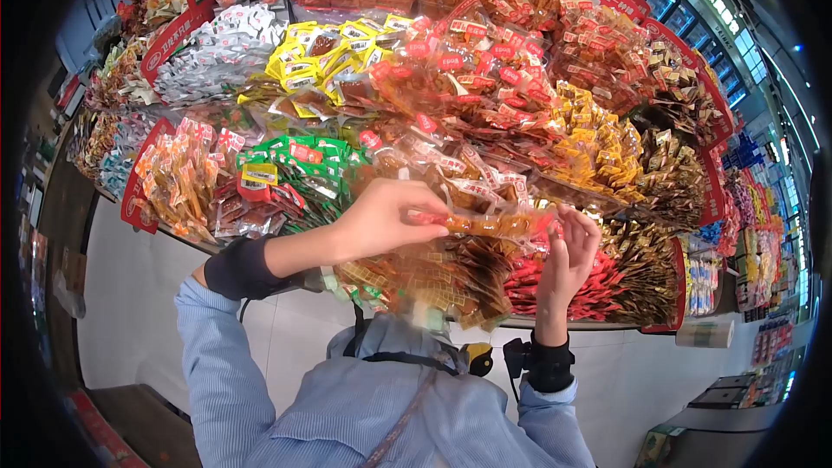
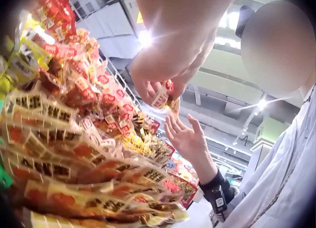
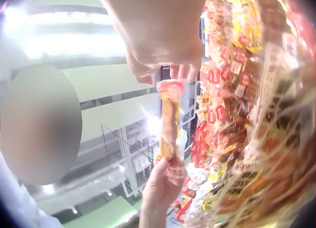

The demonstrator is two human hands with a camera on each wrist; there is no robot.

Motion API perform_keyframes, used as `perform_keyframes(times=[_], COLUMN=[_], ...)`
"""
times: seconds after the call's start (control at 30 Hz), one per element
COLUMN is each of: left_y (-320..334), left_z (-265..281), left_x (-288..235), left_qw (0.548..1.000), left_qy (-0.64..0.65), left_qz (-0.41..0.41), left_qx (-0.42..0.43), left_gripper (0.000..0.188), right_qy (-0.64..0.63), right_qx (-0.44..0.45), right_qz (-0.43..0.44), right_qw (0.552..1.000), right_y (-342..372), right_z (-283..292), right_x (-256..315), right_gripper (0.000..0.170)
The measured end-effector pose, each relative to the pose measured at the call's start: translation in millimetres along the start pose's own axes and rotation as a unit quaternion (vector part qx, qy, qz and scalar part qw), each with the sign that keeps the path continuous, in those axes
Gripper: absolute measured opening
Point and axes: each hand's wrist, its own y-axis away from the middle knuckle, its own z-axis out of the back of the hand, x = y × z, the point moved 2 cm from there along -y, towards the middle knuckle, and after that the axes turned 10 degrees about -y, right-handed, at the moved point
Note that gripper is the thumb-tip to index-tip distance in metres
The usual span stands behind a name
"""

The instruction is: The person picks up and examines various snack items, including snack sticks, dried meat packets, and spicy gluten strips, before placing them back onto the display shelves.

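Left hand (image 1: 390, 218): thumb and fingers clamped on one end of a clear, red-ended snack packet (image 1: 498, 225), held lengthwise between the hands, above the heaped display. Right hand (image 1: 570, 251): thumb apart from loosely bent fingers, right at the packet's other end (touching or not, I cannot tell). Outward: red packets (image 1: 598, 282) below, green packets (image 1: 303, 156) leftward, yellow packets (image 1: 299, 65) farther back. Black wristbands (image 1: 247, 269), pale-blue sleeves (image 1: 217, 347).
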Motion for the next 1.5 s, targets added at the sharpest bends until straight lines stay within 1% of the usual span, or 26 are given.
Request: perform_keyframes(times=[0.03,0.07,0.1,0.13,0.17,0.23,0.3,0.33,0.43,0.47,0.57,0.6,0.67,0.7,0.77,0.83,0.9,0.97,1.03,1.1,1.17,1.2,1.3,1.43,1.47,1.5], left_y=[-2.8,-4.1,-3.5,-3.9,-4.1,-4.7,-6.0,-6.6,-7.0,-9.2,-17.3,-21.7,-34.6,-43.0,-63.8,-89.6,-118.5,-154.8,-191.4,-226.5,-258.4,-271.2,-308.8,-357.4,-367.9,-377.1], left_z=[4.5,5.0,2.3,1.5,0.5,0.0,-0.4,0.3,-1.5,-0.7,-1.0,-1.5,4.4,8.5,24.9,47.2,69.1,87.5,98.4,106.1,109.2,108.5,104.6,97.4,95.2,93.5], left_x=[-3.2,-7.6,-6.1,-10.7,-15.6,-24.2,-31.1,-34.0,-41.9,-43.4,-46.9,-46.2,-60.2,-66.2,-75.4,-79.0,-71.7,-61.1,-49.3,-34.6,-16.9,-9.7,5.3,13.6,14.0,16.9], left_qw=[0.997,0.995,0.989,0.98,0.969,0.954,0.939,0.934,0.919,0.911,0.914,0.907,0.91,0.91,0.91,0.906,0.896,0.86,0.866,0.867,0.868,0.883,0.864,0.837,0.837,0.823], left_qy=[-0.063,-0.078,-0.102,-0.133,-0.164,-0.202,-0.22,-0.224,-0.25,-0.256,-0.247,-0.247,-0.234,-0.228,-0.219,-0.223,-0.267,-0.323,-0.356,-0.386,-0.413,-0.403,-0.442,-0.468,-0.489,-0.51], left_qz=[-0.038,-0.068,-0.107,-0.145,-0.182,-0.221,-0.257,-0.272,-0.299,-0.32,-0.323,-0.34,-0.343,-0.344,-0.343,-0.331,-0.303,-0.326,-0.271,-0.23,-0.2,-0.171,-0.171,-0.19,-0.166,-0.185], left_qx=[0.011,0.005,-0.004,-0.016,-0.027,-0.03,-0.055,-0.056,-0.064,-0.054,-0.014,-0.009,-0.015,-0.019,-0.082,-0.143,-0.183,-0.224,-0.225,-0.215,-0.191,-0.172,-0.169,-0.211,-0.181,-0.172], left_gripper=[0.02,0.019,0.02,0.018,0.017,0.017,0.017,0.016,0.016,0.018,0.022,0.021,0.02,0.02,0.026,0.023,0.019,0.018,0.016,0.015,0.015,0.016,0.015,0.014,0.018,0.02], right_qy=[0.048,0.161,0.273,0.3,0.308,0.309,0.312,0.305,0.307,0.305,0.301,0.293,0.276,0.274,0.256,0.247,0.137,0.116,0.143,0.075,0.1,0.101,0.108,0.085,0.071,0.046], right_qx=[0.031,0.107,0.179,0.252,0.308,0.363,0.358,0.364,0.339,0.324,0.324,0.318,0.305,0.293,0.261,0.169,0.111,0.142,0.099,0.1,0.092,0.098,0.078,0.057,0.052,0.052], right_qz=[0.075,0.123,0.167,0.152,0.136,0.098,0.091,0.104,0.125,0.13,0.073,0.076,0.083,0.092,0.068,0.056,0.086,0.157,0.111,0.112,0.115,0.112,0.076,0.045,0.034,0.038], right_qw=[0.996,0.973,0.93,0.907,0.89,0.874,0.875,0.874,0.88,0.886,0.894,0.898,0.908,0.911,0.928,0.952,0.981,0.97,0.978,0.986,0.984,0.984,0.988,0.994,0.996,0.997], right_y=[-3.8,-6.4,-9.2,-12.5,-13.7,-10.7,-4.5,-3.8,0.1,-1.1,-5.3,-9.1,-18.5,-24.7,-44.4,-71.8,-117.3,-176.9,-231.5,-281.8,-330.0,-351.3,-388.1,-424.4,-431.9,-438.5], right_z=[0.6,0.4,-1.7,-16.4,-31.9,-51.1,-58.7,-59.0,-54.6,-57.9,-60.5,-59.6,-55.8,-53.9,-45.3,-30.1,-23.3,-23.5,-21.9,-22.8,-12.7,-7.7,-4.1,-3.9,-6.1,-9.2], right_x=[3.3,11.5,20.8,29.5,36.9,39.2,33.4,28.1,19.2,21.5,29.0,31.0,35.1,40.7,53.1,67.1,74.9,81.9,86.1,78.7,64.3,54.2,28.9,-5.6,-12.1,-18.5], right_gripper=[0.043,0.041,0.04,0.037,0.041,0.042,0.039,0.038,0.034,0.028,0.024,0.024,0.025,0.026,0.025,0.026,0.027,0.027,0.025,0.025,0.025,0.025,0.024,0.027,0.029,0.028])
